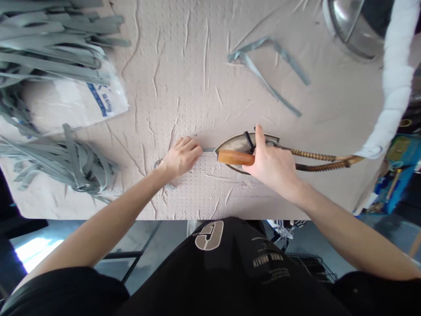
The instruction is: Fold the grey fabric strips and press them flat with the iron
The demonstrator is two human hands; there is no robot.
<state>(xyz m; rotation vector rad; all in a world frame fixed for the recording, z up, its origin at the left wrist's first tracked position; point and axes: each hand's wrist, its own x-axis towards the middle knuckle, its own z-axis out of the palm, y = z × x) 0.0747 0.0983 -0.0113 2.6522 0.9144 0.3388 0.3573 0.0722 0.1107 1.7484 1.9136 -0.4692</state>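
Observation:
My right hand [272, 164] is wrapped round the wooden handle of a steam iron [235, 157], thumb stretched forward. The iron lies on the padded table, its tip pointing left. A narrow grey fabric strip [208, 150] runs from under that tip to my left hand [184, 154], whose fingers are curled down on it. The fingertips themselves are hidden. Part of a strip [169, 186] shows below my left wrist.
Grey strips lie in a large pile [52, 44] and a smaller bundle [82, 164] at left, with a white plastic bag [75, 103] between. A folded strip [263, 72] lies farther back. Two coiled hoses [315, 154] join a white wrapped hose [396, 87]; a metal lamp-like shade [348, 26] is at top right.

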